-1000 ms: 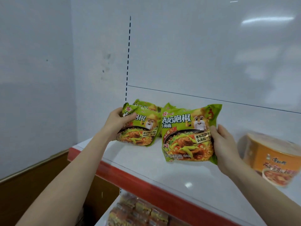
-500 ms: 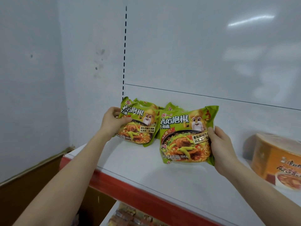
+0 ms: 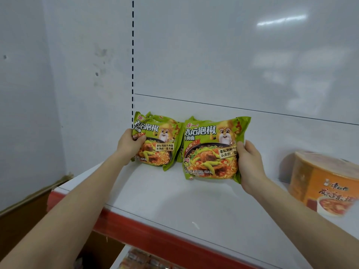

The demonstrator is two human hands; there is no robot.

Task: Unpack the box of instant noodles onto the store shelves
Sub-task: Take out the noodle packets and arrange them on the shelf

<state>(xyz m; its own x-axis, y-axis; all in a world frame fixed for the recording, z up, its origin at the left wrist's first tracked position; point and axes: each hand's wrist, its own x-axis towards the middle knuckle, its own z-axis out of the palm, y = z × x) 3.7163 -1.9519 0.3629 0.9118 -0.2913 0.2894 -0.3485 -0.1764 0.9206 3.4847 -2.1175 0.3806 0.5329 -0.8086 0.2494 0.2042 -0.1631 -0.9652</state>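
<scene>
Noodle packs (image 3: pixel 204 133): green left pack (image 3: pixel 159 146) and right pack (image 3: pixel 211 162) stand side by side on the white shelf (image 3: pixel 174 206)
Left hand (image 3: pixel 130 144): grips the left pack's left edge
Right hand (image 3: pixel 250 166): grips the right pack's right edge
Noodle bowl (image 3: pixel 326 183): orange; far right on the shelf

Glossy plastic noodle packets (image 3: pixel 210 150) stand on a smooth, shiny white shelf (image 3: pixel 174 202).

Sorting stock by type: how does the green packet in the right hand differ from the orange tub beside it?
The green packet is a flat bag; the orange tub is a round container. The right hand grips the packet's right edge; nothing touches the tub. Both sit over the same white shelf.
</scene>
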